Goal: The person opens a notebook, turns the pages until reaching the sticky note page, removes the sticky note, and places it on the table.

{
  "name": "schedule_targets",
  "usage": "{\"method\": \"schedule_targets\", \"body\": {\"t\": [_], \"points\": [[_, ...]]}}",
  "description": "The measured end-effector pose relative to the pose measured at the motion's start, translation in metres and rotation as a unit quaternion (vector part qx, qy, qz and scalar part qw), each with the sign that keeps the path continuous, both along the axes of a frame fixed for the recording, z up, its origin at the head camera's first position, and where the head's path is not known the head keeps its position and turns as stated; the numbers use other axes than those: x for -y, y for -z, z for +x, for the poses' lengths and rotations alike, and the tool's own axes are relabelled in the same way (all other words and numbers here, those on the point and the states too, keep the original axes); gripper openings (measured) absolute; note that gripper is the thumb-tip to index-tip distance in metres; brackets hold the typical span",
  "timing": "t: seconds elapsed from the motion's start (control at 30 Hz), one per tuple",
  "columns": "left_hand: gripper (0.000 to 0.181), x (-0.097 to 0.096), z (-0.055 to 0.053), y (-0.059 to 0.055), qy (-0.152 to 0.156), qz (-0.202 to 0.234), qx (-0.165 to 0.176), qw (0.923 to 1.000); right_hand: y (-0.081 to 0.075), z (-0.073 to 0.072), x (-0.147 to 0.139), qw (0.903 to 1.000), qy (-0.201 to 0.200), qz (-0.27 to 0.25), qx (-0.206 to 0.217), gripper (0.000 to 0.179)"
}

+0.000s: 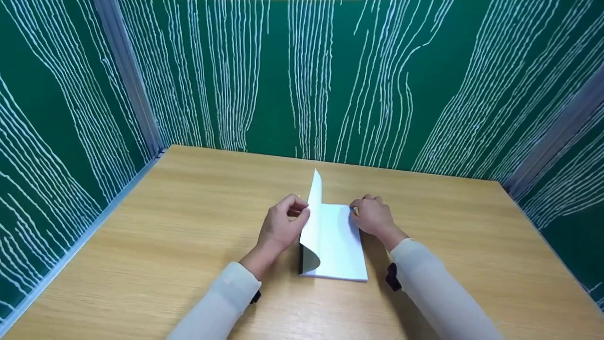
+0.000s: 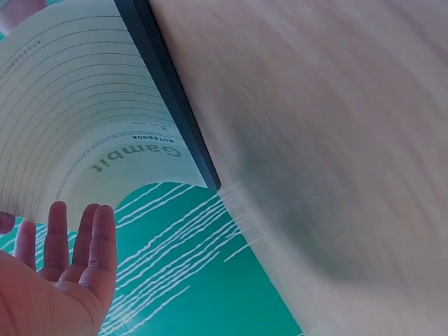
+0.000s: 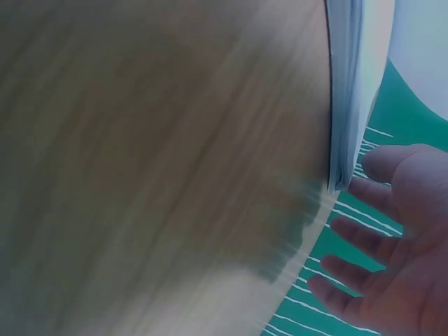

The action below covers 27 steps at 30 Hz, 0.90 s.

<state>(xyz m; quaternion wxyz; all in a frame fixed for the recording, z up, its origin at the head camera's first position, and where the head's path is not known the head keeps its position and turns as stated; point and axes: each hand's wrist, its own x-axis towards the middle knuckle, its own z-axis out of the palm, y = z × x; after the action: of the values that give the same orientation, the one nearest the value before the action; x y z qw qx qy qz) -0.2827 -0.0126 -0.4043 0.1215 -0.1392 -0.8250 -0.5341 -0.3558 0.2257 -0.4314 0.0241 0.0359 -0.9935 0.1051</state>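
Observation:
A notebook (image 1: pixel 340 245) lies open on the wooden table, its right-hand side showing white paper. One leaf (image 1: pixel 311 222) stands raised and curls over along the dark spine (image 2: pixel 175 91). My left hand (image 1: pixel 281 224) pinches this leaf at its outer edge. In the left wrist view, the raised page (image 2: pixel 91 105) is lined and carries the printed words "Gambit" and "NOTEBOOK". My right hand (image 1: pixel 373 216) holds the notebook's far right corner between thumb and index finger. From the right wrist, the page block (image 3: pixel 343 105) shows edge-on, with the other fingers (image 3: pixel 350 273) spread below the corner.
The wooden table (image 1: pixel 188 226) extends around the notebook on all sides. Green panels (image 1: pixel 273 85) with wavy white lines stand behind the table and at both sides, joined by grey posts (image 1: pixel 130 71). Each wrist carries a small dark device (image 1: pixel 393 277) under the sleeve.

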Motion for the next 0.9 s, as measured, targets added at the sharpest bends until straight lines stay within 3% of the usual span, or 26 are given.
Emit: {"method": "schedule_targets", "body": {"t": [0.17,0.4,0.57,0.77,0.9], "points": [[0.011,0.0009,-0.0015,-0.0019,0.003,0.043,0.009,0.999,0.0018,-0.0023,0.0018,0.9988,-0.015,0.042,-0.022,0.034],[0.017,-0.0004,-0.0021,-0.0049,0.01,0.093,0.019,0.9955,-0.0002,-0.0024,0.005,0.9992,-0.015,0.036,-0.014,0.035],[0.025,-0.0001,-0.0014,-0.0051,0.019,0.104,0.032,0.9939,-0.0006,-0.0019,0.0058,0.9993,-0.018,0.029,-0.016,0.035],[0.025,0.0007,-0.0011,-0.004,0.013,0.097,0.034,0.9946,-0.0001,-0.0008,0.0041,0.9997,-0.006,-0.018,-0.014,0.033],[0.025,0.0014,-0.0007,-0.0042,0.015,0.102,0.04,0.9938,-0.0022,-0.0002,0.0028,0.9971,0.006,-0.075,0.015,0.032]]}}
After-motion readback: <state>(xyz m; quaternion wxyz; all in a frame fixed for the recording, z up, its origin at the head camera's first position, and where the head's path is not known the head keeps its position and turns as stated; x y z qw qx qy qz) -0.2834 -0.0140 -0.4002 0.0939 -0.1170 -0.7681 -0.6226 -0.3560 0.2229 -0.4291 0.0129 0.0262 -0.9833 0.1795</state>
